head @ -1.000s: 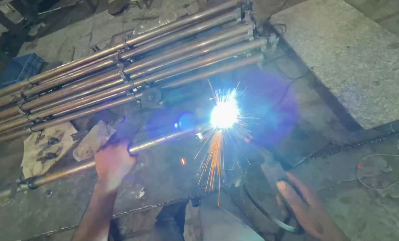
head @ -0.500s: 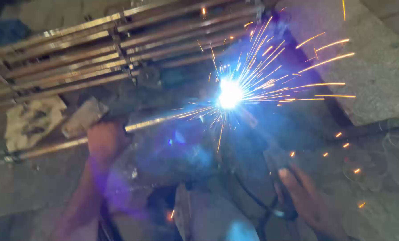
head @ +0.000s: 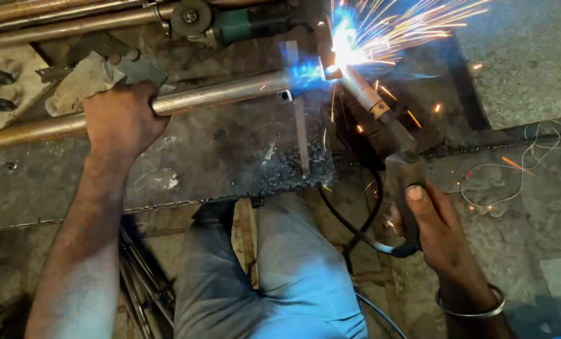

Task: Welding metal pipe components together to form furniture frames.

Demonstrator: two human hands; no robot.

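Left hand: the left hand (head: 122, 119) is wrapped round a long steel pipe (head: 224, 94), fingers curled over the top of it and closed tight.
Steel pipe: it lies across a dark steel plate (head: 217, 150), running from the left edge of the view, through the closed fingers, to the bright arc off to their right.
Right hand: the right hand (head: 440, 229) grips the dark handle of a welding torch (head: 387, 125), thumb laid along the handle, fingers closed underneath; a thin metal bangle (head: 472, 307) sits on the wrist.
Welding torch: it slants up and away from the right fingers, its tip at the far end of the pipe, where the arc (head: 343, 47) glares white-blue and sparks fly out to the right.
Cable: a black cable (head: 356, 226) loops from the torch handle just left of the right fingers.
Flat bar: a narrow steel strip (head: 300, 135) stands crosswise on the plate, between the two hands, just under the pipe end.
Angle grinder: a green-bodied grinder (head: 230, 22) lies beyond the left fingers, near the stacked pipes (head: 60, 22).
Rag: a crumpled cloth (head: 82, 81) sits just beyond the left knuckles, touching the pipe.
Containers: I cannot make out any.
Legs: grey trousers (head: 274, 276) show between the forearms, below the plate.
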